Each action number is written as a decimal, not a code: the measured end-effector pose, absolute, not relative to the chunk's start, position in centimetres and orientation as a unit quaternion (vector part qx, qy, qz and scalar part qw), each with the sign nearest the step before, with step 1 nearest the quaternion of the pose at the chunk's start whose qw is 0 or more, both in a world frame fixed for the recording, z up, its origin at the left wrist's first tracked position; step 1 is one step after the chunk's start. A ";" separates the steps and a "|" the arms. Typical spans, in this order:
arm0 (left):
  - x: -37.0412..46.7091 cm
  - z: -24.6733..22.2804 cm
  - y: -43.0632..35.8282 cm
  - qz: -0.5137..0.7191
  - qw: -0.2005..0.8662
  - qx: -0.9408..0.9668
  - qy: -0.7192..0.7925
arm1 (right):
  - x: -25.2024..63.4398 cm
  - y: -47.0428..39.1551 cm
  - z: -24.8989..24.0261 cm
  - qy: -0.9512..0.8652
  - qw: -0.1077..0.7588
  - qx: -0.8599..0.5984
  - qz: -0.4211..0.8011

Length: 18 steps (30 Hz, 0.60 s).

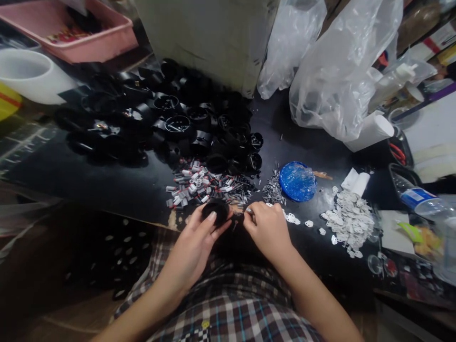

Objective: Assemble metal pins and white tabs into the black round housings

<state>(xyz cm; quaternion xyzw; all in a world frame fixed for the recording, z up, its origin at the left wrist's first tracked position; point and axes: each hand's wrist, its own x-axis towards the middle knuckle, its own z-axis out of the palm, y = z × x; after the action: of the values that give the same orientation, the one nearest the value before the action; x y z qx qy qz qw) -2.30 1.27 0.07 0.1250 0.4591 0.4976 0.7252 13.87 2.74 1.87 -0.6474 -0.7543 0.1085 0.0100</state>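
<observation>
Seemingly partway: left hand (195, 237) grips a round black plastic cup (217, 211), right hand (268, 227) pinches, contents unclear, loose grey plastic cylinders (201, 183) remain left of the round blue lid (298, 181).

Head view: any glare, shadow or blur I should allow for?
Head view: sheen on the plastic bag and blue lid; head view: the piled black parts merge into shadow; head view: stretched, soft outer edges; head view: little detail inside the black round part in the left hand; anything in the right hand, too blurred to tell.
</observation>
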 end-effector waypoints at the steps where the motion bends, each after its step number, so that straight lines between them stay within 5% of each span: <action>1: -2.3 0.0 1.1 0.502 0.719 0.126 0.463 | 13.9 2.7 1.8 -0.755 0.009 -0.647 0.108; 9: -2.5 -0.4 0.9 0.492 0.726 0.127 0.464 | 12.7 3.6 1.8 -0.774 -0.001 -0.625 0.098; 18: -1.7 0.2 1.3 0.475 0.758 0.096 0.436 | 13.4 2.1 2.7 -0.753 0.196 -0.597 0.195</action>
<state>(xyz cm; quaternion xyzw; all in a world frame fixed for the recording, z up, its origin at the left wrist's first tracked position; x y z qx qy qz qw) -1.74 1.33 0.22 0.0964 0.4363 0.4753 0.7579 13.44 2.13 2.69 -0.5970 -0.7529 0.1953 0.1965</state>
